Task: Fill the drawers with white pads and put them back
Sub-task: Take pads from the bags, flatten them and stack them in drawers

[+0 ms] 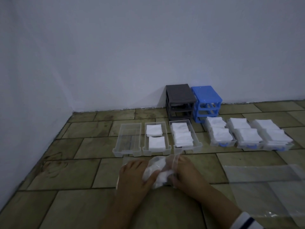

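On the tiled floor (82, 171) before me, six clear plastic drawers are lying in a row. The leftmost clear drawer (127, 140) is holding nothing; the second clear drawer (156, 138) and the third clear drawer (184, 135) are each holding two stacks of white square pads (155, 137). To the right, well apart, three heaped drawers (249, 135) are sitting side by side. Behind the row, against the wall (148, 47), the dark grey plastic drawer frame (179, 101) is standing just left of the blue plastic drawer frame (207, 103). Nearest me, my hands (135, 174) are meeting on a crumpled clear bag of pads (157, 172), with a flat clear plastic bag (267, 187) lying to the right.
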